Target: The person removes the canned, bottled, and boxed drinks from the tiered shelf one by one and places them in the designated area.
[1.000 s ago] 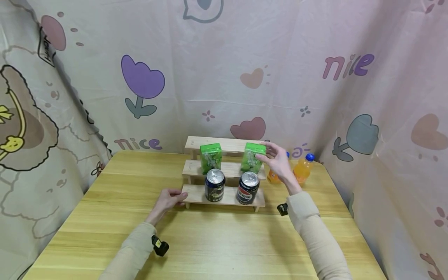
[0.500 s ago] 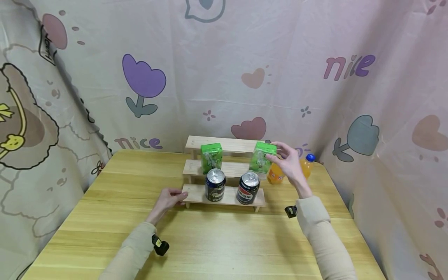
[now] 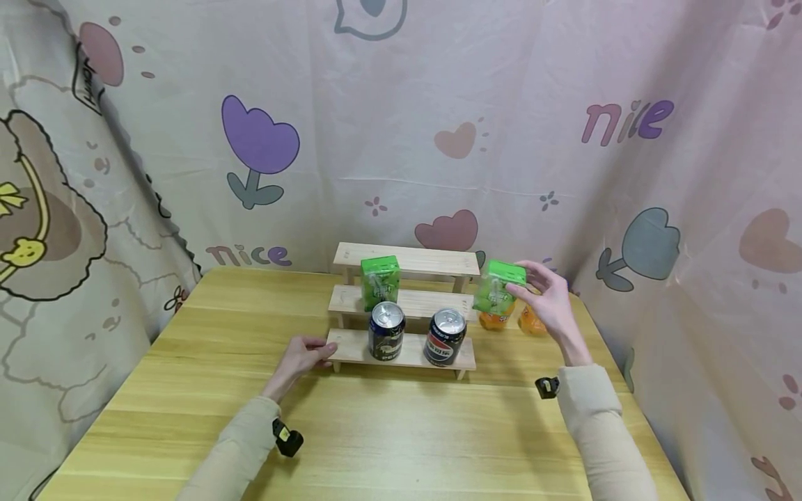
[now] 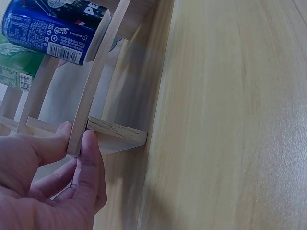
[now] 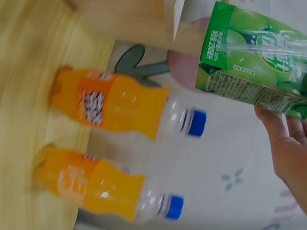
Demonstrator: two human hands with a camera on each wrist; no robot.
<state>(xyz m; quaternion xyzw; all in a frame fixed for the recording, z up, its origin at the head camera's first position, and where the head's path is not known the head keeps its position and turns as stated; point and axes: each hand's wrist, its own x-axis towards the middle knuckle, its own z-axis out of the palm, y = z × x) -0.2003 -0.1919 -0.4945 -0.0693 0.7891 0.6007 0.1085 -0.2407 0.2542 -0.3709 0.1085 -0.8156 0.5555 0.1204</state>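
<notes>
My right hand (image 3: 551, 299) grips the boxy, glossy green carton (image 3: 495, 289), now shifted right off the middle shelf (image 3: 429, 303), near the plastic bottles (image 5: 115, 100) | my left hand (image 3: 302, 358) still pinches the wooden rack (image 3: 407, 259) at its near left end | cylindrical metal cans (image 3: 386, 335) unmoved

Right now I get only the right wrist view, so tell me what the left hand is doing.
Observer: The left hand pinches the left end of the lowest board on the wooden stand.
Operator: Report what is standing on that board.
Observer: Two drink cans, side by side with a gap: the left can and the right can.
Operator: I see the green carton in the right hand. Find me another.
Observer: A second carton, also green, stands upright on the middle board, behind the left can.
</notes>
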